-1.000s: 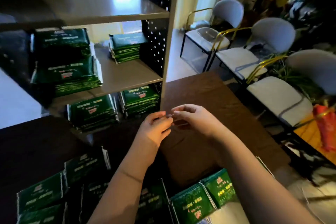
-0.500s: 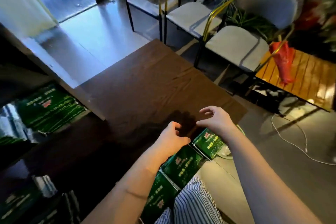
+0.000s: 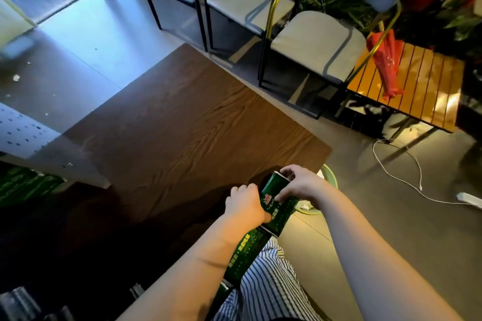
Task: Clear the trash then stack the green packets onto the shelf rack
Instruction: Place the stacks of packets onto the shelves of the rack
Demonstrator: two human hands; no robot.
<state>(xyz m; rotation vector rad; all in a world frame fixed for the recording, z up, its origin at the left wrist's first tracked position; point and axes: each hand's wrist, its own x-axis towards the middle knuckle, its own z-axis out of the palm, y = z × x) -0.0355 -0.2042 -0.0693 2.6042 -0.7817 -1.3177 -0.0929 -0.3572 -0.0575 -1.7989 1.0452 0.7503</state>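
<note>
Dark wood grain covers the table [image 3: 182,125] in front of us, with grey-cushioned chairs [image 3: 313,41] beyond its far edge.

At the table's near right corner both our hands are on one green packet [image 3: 277,206]. Our left hand [image 3: 246,207] grips its left side with the fingers [image 3: 245,187] curled against the edge. Our right hand [image 3: 302,185] has its fingers [image 3: 288,171] hooked over the far end and the thumb pressed on the printed face. So both sets of fingers are clamped on this packet. A second packet [image 3: 242,253] lies just behind it along the near edge, partly under our left forearm.

We judge the packet to be light and soft, a glossy film wrap that bows and could slip. It looks best held by its two short ends or flat across the broad face, not pinched at a corner.

Just beside the table corner, below our right hand, stands a pale green bin [image 3: 332,177]. Something white shows inside it, but we cannot tell what. At the far left, the shelf rack [image 3: 20,128] with its perforated side panel already holds stacked packets [image 3: 23,185] on a lower level, too blurred to count.
</note>
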